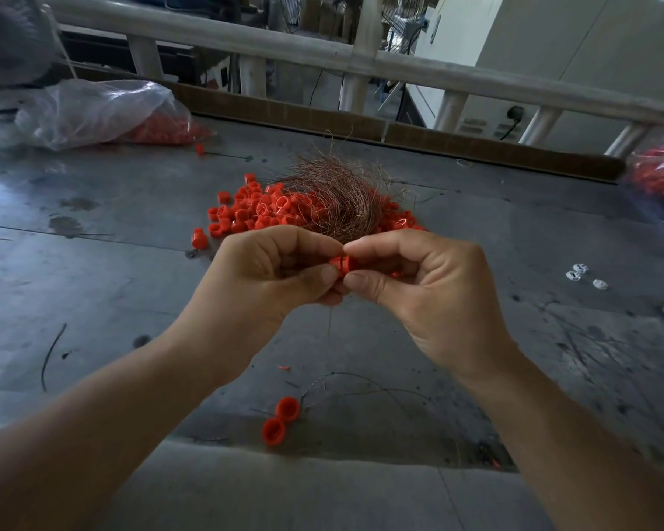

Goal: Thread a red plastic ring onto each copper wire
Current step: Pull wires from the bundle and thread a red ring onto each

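1. My left hand point(280, 270) and right hand point(418, 274) both pinch one red ring point(344, 264), held above the table point(93, 262).
2. Fingers hide the wire end; the copper wire bundle point(334, 197) lies just behind.
3. Best, I judge: steady the bore and feed a single strand straight.
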Demonstrator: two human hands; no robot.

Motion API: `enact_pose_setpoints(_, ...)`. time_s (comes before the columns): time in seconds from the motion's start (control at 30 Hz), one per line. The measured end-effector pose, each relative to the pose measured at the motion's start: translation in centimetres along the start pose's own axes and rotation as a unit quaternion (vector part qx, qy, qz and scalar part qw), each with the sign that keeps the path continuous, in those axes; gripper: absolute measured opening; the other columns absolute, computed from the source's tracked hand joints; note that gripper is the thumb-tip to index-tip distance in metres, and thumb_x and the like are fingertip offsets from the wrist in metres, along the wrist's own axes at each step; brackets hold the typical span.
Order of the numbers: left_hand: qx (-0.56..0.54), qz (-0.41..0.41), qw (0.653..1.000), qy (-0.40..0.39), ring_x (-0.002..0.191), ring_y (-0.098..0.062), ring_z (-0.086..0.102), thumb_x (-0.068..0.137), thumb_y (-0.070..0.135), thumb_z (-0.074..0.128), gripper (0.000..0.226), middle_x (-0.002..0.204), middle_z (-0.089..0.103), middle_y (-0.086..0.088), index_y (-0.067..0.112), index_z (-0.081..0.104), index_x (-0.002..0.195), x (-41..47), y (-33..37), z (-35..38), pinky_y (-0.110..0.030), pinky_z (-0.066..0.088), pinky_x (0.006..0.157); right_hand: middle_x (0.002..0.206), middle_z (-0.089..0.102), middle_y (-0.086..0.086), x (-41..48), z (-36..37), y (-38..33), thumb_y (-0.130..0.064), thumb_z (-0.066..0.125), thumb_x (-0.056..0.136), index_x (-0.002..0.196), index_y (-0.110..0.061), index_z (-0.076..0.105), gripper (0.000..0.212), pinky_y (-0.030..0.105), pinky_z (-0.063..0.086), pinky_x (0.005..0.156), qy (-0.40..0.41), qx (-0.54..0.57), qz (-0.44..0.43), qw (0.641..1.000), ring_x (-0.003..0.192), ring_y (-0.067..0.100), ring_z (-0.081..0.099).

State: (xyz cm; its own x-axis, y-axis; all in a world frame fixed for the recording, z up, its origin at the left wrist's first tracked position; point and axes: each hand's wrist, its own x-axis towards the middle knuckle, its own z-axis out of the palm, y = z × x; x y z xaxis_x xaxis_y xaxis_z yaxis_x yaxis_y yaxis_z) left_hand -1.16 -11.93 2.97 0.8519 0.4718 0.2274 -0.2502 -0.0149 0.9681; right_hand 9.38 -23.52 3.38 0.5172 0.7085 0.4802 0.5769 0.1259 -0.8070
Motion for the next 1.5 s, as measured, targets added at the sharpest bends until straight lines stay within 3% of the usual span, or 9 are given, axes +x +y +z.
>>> enact_pose_setpoints(0.5,-0.002,-0.011,0.999,-0.035,0.067,-0.015,0.07,0.062,0.01,0.061,0.019,0.071,0.072,-0.007,0.016,0.071,0.077,-0.2,0.1,-0.4,-0.018,0.053,0.059,0.078,0.065,-0.016,-0.2,0.0,-0.2,-0.009,0.073,0.068,0.089,-0.021,0.066,0.026,0.017,0.053,0.068,0.005,-0.078,-0.059,0.995,0.073,0.002,0.066)
enact_pose_setpoints(0.73,0.031,0.011,0.999,-0.035,0.065,-0.016,0.07,0.06,0.014,0.063,0.02,0.071,0.072,-0.005,0.016,0.07,0.078,-0.4,0.2,-0.4,-0.018,0.054,0.059,0.078,0.066,-0.005,-0.5,-0.4,-1.2,-0.012,0.072,0.066,0.086,-0.007,0.071,0.021,0.019,0.054,0.068,0.0,-0.101,-0.085,0.991,0.075,0.006,0.066)
enact_pose_setpoints(0.97,0.061,0.021,0.997,-0.033,0.062,-0.016,0.07,0.06,0.014,0.062,0.02,0.07,0.072,-0.004,0.017,0.069,0.078,-0.5,0.1,-0.5,-0.018,0.054,0.058,0.076,0.067,-0.003,-0.7,0.0,-1.3,-0.014,0.073,0.064,0.082,-0.004,0.072,0.02,0.018,0.053,0.065,0.002,-0.105,-0.081,0.991,0.073,0.008,0.065)
enact_pose_setpoints(1.1,0.008,-0.013,0.999,-0.047,0.064,-0.018,0.07,0.057,0.019,0.065,0.021,0.07,0.072,-0.008,0.017,0.075,0.075,-0.5,0.3,-0.9,-0.018,0.054,0.057,0.076,0.064,-0.008,-0.5,0.0,-1.1,-0.015,0.072,0.065,0.085,-0.008,0.071,0.021,0.015,0.052,0.065,0.005,-0.096,-0.086,0.992,0.074,0.006,0.064)
enact_pose_setpoints(1.23,-0.015,-0.034,0.997,-0.063,0.065,-0.018,0.07,0.053,0.024,0.067,0.03,0.071,0.072,-0.009,0.018,0.074,0.082,-0.4,0.4,-0.9,-0.018,0.053,0.057,0.075,0.063,-0.014,-0.3,-0.3,-1.1,-0.02,0.072,0.065,0.089,-0.016,0.066,0.025,0.014,0.05,0.065,-0.01,-0.068,-0.083,0.994,0.073,0.002,0.064)
enact_pose_setpoints(1.37,-0.033,-0.059,0.993,-0.101,0.063,-0.018,0.07,0.055,0.026,0.07,0.027,0.069,0.071,-0.01,0.019,0.076,0.08,-0.4,0.6,-1.2,-0.018,0.053,0.055,0.071,0.064,-0.012,-0.3,-0.4,-1.1,-0.026,0.073,0.061,0.078,-0.021,0.067,0.019,0.016,0.052,0.062,-0.043,-0.005,-0.033,0.999,0.067,0.005,0.064)
enact_pose_setpoints(1.5,-0.068,-0.091,0.979,-0.172,0.065,-0.021,0.07,0.051,0.033,0.083,0.035,0.071,0.07,-0.012,0.021,0.073,0.083,-0.4,0.8,-2.0,-0.021,0.054,0.056,0.076,0.059,-0.013,-0.1,-0.6,-1.3,-0.03,0.07,0.066,0.099,-0.025,0.065,0.033,0.018,0.05,0.068,-0.13,-0.028,-0.018,0.991,0.075,0.003,0.059)
